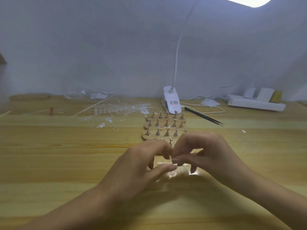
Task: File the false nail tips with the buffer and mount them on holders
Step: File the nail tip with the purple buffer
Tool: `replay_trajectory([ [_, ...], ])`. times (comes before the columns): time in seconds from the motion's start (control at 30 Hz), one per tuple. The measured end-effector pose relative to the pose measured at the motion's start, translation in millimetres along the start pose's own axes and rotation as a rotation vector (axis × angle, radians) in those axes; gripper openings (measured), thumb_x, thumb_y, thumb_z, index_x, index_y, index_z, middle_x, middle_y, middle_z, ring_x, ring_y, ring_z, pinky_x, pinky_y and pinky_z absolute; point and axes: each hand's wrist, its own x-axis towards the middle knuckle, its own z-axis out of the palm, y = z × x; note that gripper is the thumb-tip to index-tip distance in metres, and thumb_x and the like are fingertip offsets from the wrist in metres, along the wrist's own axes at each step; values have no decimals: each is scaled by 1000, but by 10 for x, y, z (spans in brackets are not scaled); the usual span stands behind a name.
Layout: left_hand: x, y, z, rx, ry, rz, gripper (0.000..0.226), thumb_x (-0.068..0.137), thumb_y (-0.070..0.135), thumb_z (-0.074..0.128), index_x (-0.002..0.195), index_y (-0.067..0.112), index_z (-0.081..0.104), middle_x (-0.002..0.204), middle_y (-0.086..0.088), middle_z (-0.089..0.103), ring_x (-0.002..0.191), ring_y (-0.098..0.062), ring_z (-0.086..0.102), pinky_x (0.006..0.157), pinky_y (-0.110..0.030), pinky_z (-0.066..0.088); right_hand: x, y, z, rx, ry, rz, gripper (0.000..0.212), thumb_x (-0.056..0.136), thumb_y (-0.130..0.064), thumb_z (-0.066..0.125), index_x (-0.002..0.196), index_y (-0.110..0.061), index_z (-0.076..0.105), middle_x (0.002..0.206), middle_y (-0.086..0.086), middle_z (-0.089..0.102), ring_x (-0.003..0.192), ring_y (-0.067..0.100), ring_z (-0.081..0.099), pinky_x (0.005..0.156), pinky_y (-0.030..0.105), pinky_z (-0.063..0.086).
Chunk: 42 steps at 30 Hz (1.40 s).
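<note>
My left hand [146,161] and my right hand [204,151] meet over the middle of the wooden table, fingertips together. Between them they pinch a clear plastic strip of false nail tips [163,163], held just above the table. Right behind the hands stand several wooden bases [146,137] with rows of small metal nail holders [167,123]; some holders carry a tip. A heap of clear nail-tip strips [114,113] lies further back on the left. No buffer is visible.
A white clip lamp [172,101] stands at the back centre, its cable trailing right to a white power strip [255,103]. Black tweezers [204,116] lie right of the holders. A small red object [51,110] sits far left. Plastic bags [86,94] lie by the wall.
</note>
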Motion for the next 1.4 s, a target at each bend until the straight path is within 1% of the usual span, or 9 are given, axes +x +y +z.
replay_trajectory([
  [0.23,19,-3,-33,-375,181,-69,15,72,38,74,78,26,68,74,9,70,61,-5,58,56,-9,42,10,-17,89,146,38,-25,14,83,6,72,86,-8,73,76,4,75,70,16,73,62,23,56],
  [0.37,46,-29,-63,-416,250,-90,8,75,30,76,77,29,68,75,7,69,52,-4,54,51,-9,39,0,-75,-74,203,-27,39,26,87,-22,70,112,-16,66,89,3,78,85,17,75,64,27,59],
  [0.47,68,-51,-63,-511,240,-150,6,79,26,74,79,25,68,83,3,71,44,-11,51,46,-12,40,9,12,-468,-156,80,66,31,78,-43,68,97,-19,71,71,-3,73,62,6,67,52,16,48],
  [0.57,96,-71,-46,-626,219,-233,10,79,31,71,78,25,64,86,0,76,35,-14,44,39,-16,37,-34,227,-833,-743,14,233,37,69,-68,58,82,-36,71,82,-13,63,67,4,56,62,27,45],
  [0.73,138,-68,-24,-700,196,-283,15,85,35,65,79,25,55,92,-1,77,31,-11,40,39,-17,37,-206,423,-859,-870,-51,308,11,82,-54,61,83,-44,57,92,-28,57,81,-3,55,66,29,48],
  [0.87,119,-65,-19,-750,197,-300,16,91,32,61,81,22,54,99,1,76,44,-15,58,38,-17,33,-104,236,-774,-442,62,204,19,80,-37,74,81,-34,55,86,-13,70,71,9,64,49,22,45],
  [1.0,114,-55,35,-703,208,-262,14,78,37,70,74,25,66,92,5,70,58,-6,46,52,-7,36,-21,37,-395,209,22,239,20,78,-26,80,92,-21,67,78,5,71,54,14,57,42,21,42],
  [1.2,106,-94,77,-648,166,-193,10,74,29,76,71,22,68,82,9,62,63,-13,40,63,-9,37,-70,93,205,484,-28,343,20,82,-20,77,95,-17,62,77,7,69,56,14,59,42,20,44],
  [1.4,115,-145,92,-597,152,-174,11,79,28,77,74,22,68,83,10,66,66,-14,43,65,-12,39,-103,135,150,657,-66,366,25,76,-7,75,98,-17,74,93,9,74,73,18,71,61,23,56],
])
